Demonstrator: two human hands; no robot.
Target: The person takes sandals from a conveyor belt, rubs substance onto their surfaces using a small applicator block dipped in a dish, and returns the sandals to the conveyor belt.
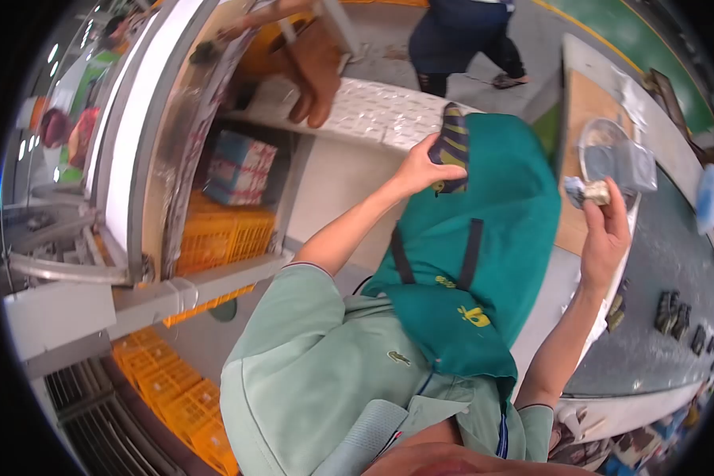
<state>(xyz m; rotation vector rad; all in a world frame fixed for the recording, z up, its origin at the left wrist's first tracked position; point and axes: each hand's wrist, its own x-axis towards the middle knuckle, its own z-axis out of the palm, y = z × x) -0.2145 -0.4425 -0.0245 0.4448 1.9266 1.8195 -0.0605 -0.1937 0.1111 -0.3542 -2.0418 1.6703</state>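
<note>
My left hand (430, 168) is closed around a dark navy piece with yellow-green stripes (454, 143), held upright over the front of my green apron (500, 198). Its exact kind is unclear. Off to the right, my right hand (607, 230) pinches a small crumpled beige and bluish-white wad (591, 191) between thumb and fingers. Just beyond that hand lies a round, light-coloured dish (593, 143). A grey, box-like container (636, 165) sits against the dish.
Several small dark pieces (672, 313) lie on the dark worktable (650, 365) at right. A white-topped bench (381, 115) carries brown boot-shaped objects (317, 67). Orange crates (230, 238) stand at left. A person in dark clothing (460, 36) is at the top; another person's arm (270, 14) reaches in.
</note>
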